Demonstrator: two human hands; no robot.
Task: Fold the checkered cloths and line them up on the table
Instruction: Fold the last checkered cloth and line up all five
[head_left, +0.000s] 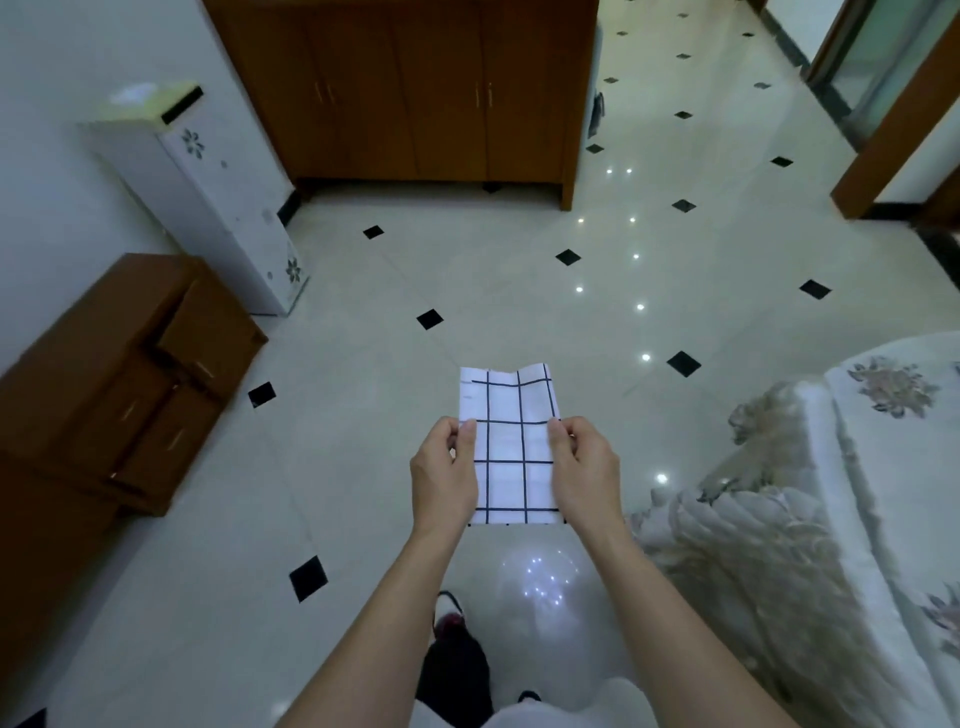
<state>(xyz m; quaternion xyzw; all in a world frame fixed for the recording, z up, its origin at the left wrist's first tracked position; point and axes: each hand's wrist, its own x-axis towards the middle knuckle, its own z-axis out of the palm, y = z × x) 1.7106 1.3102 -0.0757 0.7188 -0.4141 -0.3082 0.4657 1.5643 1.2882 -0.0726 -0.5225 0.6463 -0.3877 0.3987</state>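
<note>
A white checkered cloth (510, 441) with thin black grid lines is folded into a narrow rectangle and held in the air above the tiled floor. My left hand (444, 475) pinches its left edge between thumb and fingers. Its right edge is pinched the same way by my right hand (584, 467). The far end of the cloth stands up past my fingers and curls a little at its top corners. No table is in view.
A brown low cabinet (119, 384) stands at the left, with a white floral floor unit (218, 208) behind it. A tall wooden wardrobe (415, 88) is at the back. A sofa with a floral cover (831, 519) fills the right. My feet show below.
</note>
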